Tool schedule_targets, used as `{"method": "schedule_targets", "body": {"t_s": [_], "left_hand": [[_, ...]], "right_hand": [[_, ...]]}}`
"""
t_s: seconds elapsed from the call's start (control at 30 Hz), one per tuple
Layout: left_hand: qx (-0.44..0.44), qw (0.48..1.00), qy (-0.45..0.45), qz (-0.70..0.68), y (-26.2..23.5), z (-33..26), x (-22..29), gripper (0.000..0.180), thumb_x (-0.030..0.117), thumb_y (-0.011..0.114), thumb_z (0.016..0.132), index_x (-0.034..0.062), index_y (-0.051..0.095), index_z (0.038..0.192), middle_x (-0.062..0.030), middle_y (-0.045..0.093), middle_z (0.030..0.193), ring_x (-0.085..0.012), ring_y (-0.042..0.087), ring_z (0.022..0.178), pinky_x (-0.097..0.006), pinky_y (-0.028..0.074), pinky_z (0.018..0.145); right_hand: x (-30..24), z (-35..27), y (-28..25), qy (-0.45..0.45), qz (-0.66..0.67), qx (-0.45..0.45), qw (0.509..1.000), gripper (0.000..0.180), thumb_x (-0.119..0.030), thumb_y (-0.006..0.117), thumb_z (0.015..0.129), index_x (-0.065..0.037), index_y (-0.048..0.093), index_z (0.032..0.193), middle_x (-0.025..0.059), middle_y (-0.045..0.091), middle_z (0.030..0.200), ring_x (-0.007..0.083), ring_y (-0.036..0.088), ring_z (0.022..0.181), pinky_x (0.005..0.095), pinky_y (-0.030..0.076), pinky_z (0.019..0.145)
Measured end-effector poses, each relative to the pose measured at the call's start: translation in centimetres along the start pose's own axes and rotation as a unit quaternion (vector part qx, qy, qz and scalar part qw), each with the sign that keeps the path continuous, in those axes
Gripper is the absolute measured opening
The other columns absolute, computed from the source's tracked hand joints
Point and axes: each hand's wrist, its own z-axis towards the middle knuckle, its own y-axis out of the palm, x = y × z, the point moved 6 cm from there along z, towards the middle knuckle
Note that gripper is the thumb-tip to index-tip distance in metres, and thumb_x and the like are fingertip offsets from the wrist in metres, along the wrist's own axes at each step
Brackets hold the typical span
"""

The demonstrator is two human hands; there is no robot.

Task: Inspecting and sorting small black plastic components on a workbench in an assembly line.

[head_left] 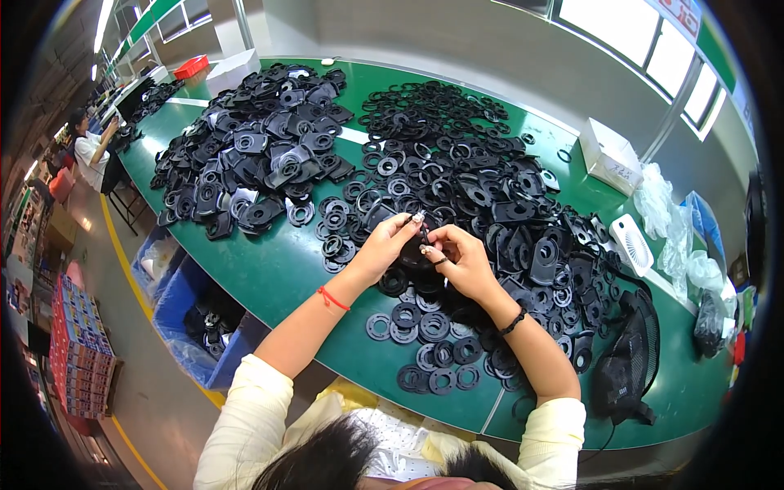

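Observation:
My left hand, with a red string on its wrist, and my right hand, with a black band on its wrist, meet over the green table. Between them they pinch a black plastic part; its full shape is hidden by my fingers and blends with the dark parts behind. Several flat black rings lie on the table just below my hands. Beyond and to the right spreads a large heap of black rings and plates.
Another heap of black plates with round holes covers the table's left part. At the right are a white slotted piece, a white box and a black mesh bag. A blue bin stands left of the table; a person sits farther off.

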Motion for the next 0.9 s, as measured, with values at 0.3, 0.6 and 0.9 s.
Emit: {"method": "schedule_targets", "body": {"t_s": [0.3, 0.6, 0.9], "left_hand": [[0.018, 0.998, 0.005, 0.056, -0.7, 0.0, -0.5, 0.020, 0.025, 0.049, 0.097, 0.0054, 0.056, 0.098, 0.0009, 0.059, 0.086, -0.0051, 0.055, 0.082, -0.022, 0.047, 0.076], [0.049, 0.998, -0.014, 0.024, -0.7, 0.1, -0.8, 0.023, 0.019, 0.049, 0.097, 0.0027, 0.056, 0.111, -0.0025, 0.060, 0.092, -0.0085, 0.057, 0.083, -0.024, 0.049, 0.076], [0.011, 1.000, -0.004, -0.008, -0.2, 0.1, -0.2, 0.031, 0.021, 0.043, 0.099, -0.0001, 0.055, 0.118, -0.0062, 0.063, 0.100, -0.0109, 0.060, 0.089, -0.023, 0.048, 0.079]], "right_hand": [[1.3, 0.4, -1.1, 0.068, 0.109, 0.064, 0.990, 0.027, -0.002, 0.064, 0.084, -0.001, 0.049, 0.107, 0.0010, 0.052, 0.080, 0.0051, 0.052, 0.063, 0.0183, 0.044, 0.054], [1.6, 0.7, -1.9, 0.043, 0.190, 0.109, 0.975, 0.027, -0.005, 0.053, 0.092, -0.002, 0.042, 0.116, 0.0101, 0.056, 0.094, 0.0142, 0.060, 0.075, 0.0224, 0.047, 0.063], [1.3, 0.5, -1.9, 0.083, 0.129, 0.114, 0.982, 0.012, -0.008, 0.049, 0.094, -0.003, 0.056, 0.103, -0.0006, 0.055, 0.078, 0.0025, 0.048, 0.060, 0.0163, 0.035, 0.050]]}}
